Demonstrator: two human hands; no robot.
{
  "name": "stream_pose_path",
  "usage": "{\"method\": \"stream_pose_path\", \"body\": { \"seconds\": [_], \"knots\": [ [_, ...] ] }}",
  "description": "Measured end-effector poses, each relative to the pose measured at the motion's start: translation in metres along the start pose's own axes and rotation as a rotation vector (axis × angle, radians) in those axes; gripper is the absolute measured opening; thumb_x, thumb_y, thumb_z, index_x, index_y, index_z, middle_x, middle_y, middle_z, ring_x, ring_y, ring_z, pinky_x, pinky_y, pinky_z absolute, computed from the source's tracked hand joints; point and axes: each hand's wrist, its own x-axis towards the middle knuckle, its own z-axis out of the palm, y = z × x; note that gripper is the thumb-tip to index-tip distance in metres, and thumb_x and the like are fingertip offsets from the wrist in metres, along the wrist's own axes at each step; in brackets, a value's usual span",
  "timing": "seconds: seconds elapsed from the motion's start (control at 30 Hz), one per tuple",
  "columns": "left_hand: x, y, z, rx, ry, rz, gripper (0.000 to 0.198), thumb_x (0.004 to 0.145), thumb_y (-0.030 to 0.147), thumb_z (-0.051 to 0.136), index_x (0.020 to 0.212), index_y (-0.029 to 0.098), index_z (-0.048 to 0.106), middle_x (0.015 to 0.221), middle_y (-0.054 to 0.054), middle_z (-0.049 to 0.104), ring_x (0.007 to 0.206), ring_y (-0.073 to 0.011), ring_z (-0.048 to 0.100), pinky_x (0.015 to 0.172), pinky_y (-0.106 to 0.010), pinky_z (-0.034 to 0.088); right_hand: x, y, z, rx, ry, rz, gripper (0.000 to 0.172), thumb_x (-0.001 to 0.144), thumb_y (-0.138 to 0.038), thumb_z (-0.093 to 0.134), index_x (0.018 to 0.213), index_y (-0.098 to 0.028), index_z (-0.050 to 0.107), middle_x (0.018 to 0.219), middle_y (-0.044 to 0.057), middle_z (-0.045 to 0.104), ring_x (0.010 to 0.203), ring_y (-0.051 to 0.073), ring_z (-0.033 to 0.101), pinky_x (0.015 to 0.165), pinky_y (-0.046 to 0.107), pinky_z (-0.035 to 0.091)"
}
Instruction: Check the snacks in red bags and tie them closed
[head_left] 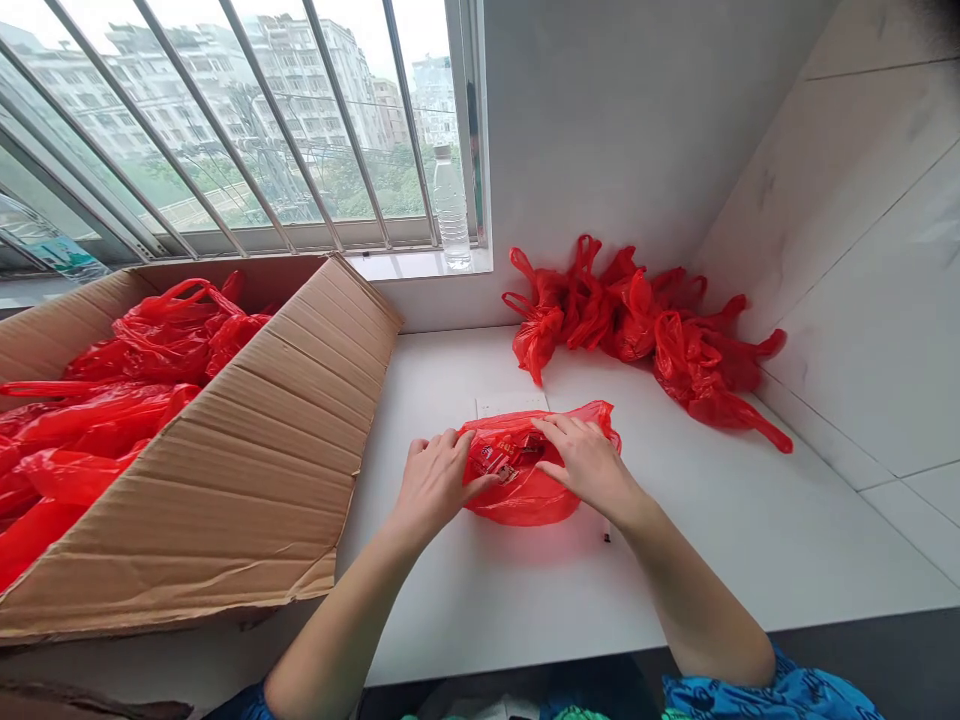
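A red plastic bag [525,508] lies on the white tabletop in front of me, its mouth facing up. Small red printed packets [504,458] show inside it; their kind is too small to make out. At the bag's left side, my left hand [439,485] grips the rim, with the thumb reaching over the opening. My right hand [589,465] holds the right side of the rim, its fingers bent over the far edge and its thumb across the mouth. Part of the bag is hidden under both hands.
Several knotted red bags [637,320] lie along the wall at the back right. On the left stands an open cardboard box [247,460] with more red bags [172,340]. A clear bottle [451,210] stands on the windowsill. A white flat item [512,404] lies behind the bag.
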Motion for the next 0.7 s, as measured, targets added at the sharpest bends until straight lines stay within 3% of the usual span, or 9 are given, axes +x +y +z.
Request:
{"method": "stream_pose_path", "body": {
  "seconds": [0.1, 0.17, 0.3, 0.4, 0.5, 0.6, 0.7],
  "knots": [
    [0.005, 0.002, 0.000, -0.018, 0.107, 0.020, 0.039, 0.091, 0.057, 0.057, 0.115, 0.026, 0.062, 0.097, -0.007, 0.066, 0.086, -0.0239, 0.061, 0.083, -0.038, 0.035, 0.006, 0.000, 0.003, 0.104, 0.091, -0.078, 0.021, 0.093, -0.018, 0.059, 0.113, -0.022, 0.064, 0.107, 0.007, 0.070, 0.099, 0.023, 0.065, 0.081, 0.036, 0.051],
    [0.008, 0.004, 0.005, -0.025, 0.136, 0.065, 0.038, 0.092, 0.056, 0.057, 0.114, 0.027, 0.063, 0.100, -0.007, 0.066, 0.087, -0.0233, 0.061, 0.083, -0.038, 0.035, 0.009, -0.004, 0.011, 0.179, 0.069, -0.119, 0.012, 0.096, -0.017, 0.054, 0.099, -0.022, 0.065, 0.096, 0.004, 0.071, 0.088, 0.019, 0.066, 0.073, 0.030, 0.049],
    [0.010, 0.002, 0.017, -0.045, 0.113, 0.081, 0.033, 0.092, 0.049, 0.059, 0.116, 0.026, 0.062, 0.103, -0.006, 0.069, 0.086, -0.0226, 0.063, 0.083, -0.038, 0.036, 0.012, -0.018, 0.030, 0.146, -0.041, -0.106, 0.010, 0.095, -0.024, 0.059, 0.086, -0.021, 0.061, 0.083, 0.002, 0.069, 0.074, 0.018, 0.065, 0.059, 0.027, 0.043],
    [0.011, -0.002, 0.020, -0.102, 0.096, 0.024, 0.025, 0.096, 0.037, 0.050, 0.114, 0.024, 0.062, 0.100, -0.004, 0.073, 0.082, -0.0198, 0.065, 0.082, -0.036, 0.037, 0.013, -0.029, 0.041, 0.055, -0.079, -0.016, 0.023, 0.091, -0.041, 0.064, 0.082, -0.020, 0.058, 0.080, 0.003, 0.066, 0.067, 0.018, 0.062, 0.051, 0.028, 0.035],
    [0.012, -0.005, 0.020, -0.128, 0.095, -0.033, 0.028, 0.098, 0.030, 0.042, 0.119, 0.024, 0.060, 0.100, -0.003, 0.075, 0.076, -0.0176, 0.065, 0.078, -0.034, 0.038, 0.014, -0.035, 0.047, 0.037, -0.076, 0.072, 0.027, 0.087, -0.044, 0.068, 0.083, -0.021, 0.056, 0.083, 0.004, 0.065, 0.068, 0.019, 0.061, 0.048, 0.028, 0.030],
    [0.012, -0.006, 0.021, -0.128, 0.098, -0.049, 0.029, 0.098, 0.028, 0.041, 0.119, 0.026, 0.060, 0.103, -0.001, 0.075, 0.072, -0.0167, 0.064, 0.075, -0.033, 0.039, 0.015, -0.035, 0.048, 0.154, -0.068, 0.083, 0.020, 0.087, -0.038, 0.066, 0.083, -0.022, 0.055, 0.089, 0.003, 0.064, 0.072, 0.018, 0.061, 0.049, 0.027, 0.033],
    [0.012, -0.005, 0.022, -0.141, 0.098, -0.068, 0.025, 0.097, 0.028, 0.043, 0.112, 0.026, 0.063, 0.100, 0.000, 0.074, 0.070, -0.0164, 0.063, 0.071, -0.031, 0.038, 0.014, -0.034, 0.046, 0.415, -0.078, 0.068, 0.019, 0.092, -0.037, 0.059, 0.081, -0.023, 0.054, 0.086, 0.000, 0.066, 0.072, 0.016, 0.062, 0.058, 0.027, 0.042]
  ]
}}
